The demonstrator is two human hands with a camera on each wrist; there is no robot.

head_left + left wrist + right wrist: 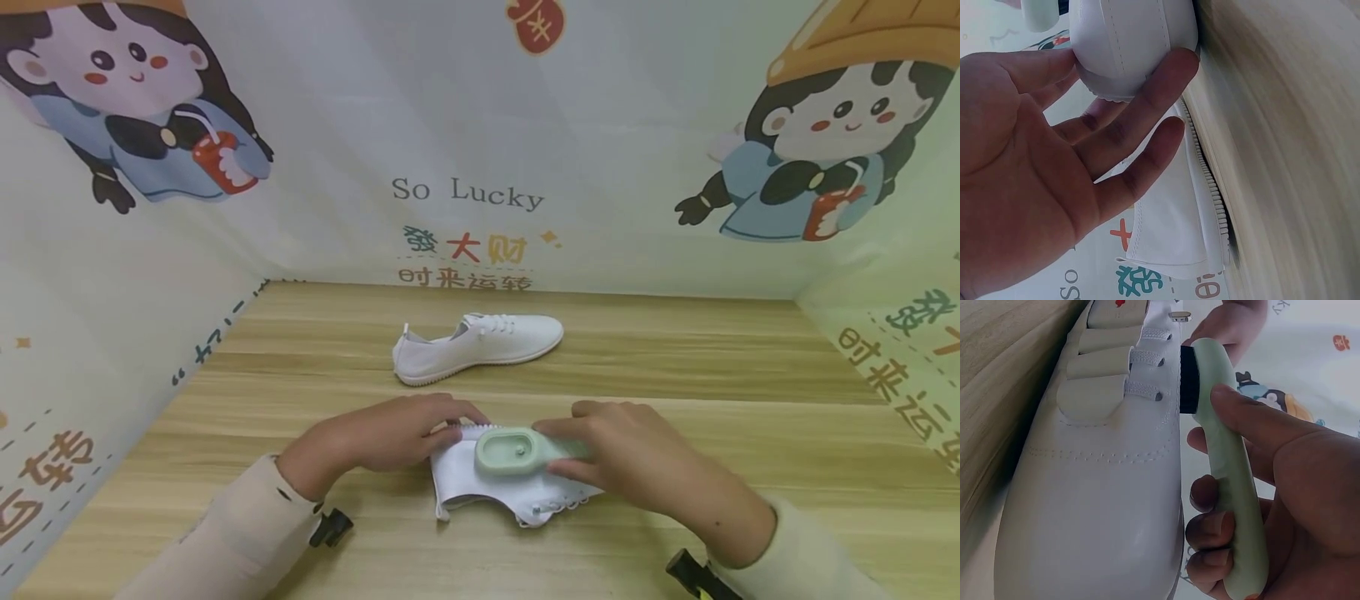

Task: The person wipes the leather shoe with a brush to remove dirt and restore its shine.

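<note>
White upper, pale seams: the near shoe [461,479] lies on its side on the surface [750,375], collar toward the person, sole turned away, heel to the left. Its laces [1144,359] are threaded at the front. The left hand [397,429] holds it at the heel [1129,44], thumb on one side and fingertips round the other. The right hand [630,450] is clamped on the green handle [1238,506] of a brush [507,451], thumb along its back, fingers wrapped beneath; the dark bristles [1189,380] touch the shoe's side near the laces. The two hands are apart, one at each end of the brush head.

By its look, the shoe should be light and fairly soft, its smooth upper likely to dent under pressure and perhaps slide a little. The heel and sole edge seem the stiffer parts and the best hold; the collar would probably fold. The brush looks rigid and light, best taken by its rounded handle.

Wood grain runs across the surface, where the far shoe [517,337] stands upright on its sole, well clear of the brush. White sheets [337,125] wall the space behind and at both sides, printed with cartoon figures [817,158], "So Lucky" and coloured Chinese characters.
</note>
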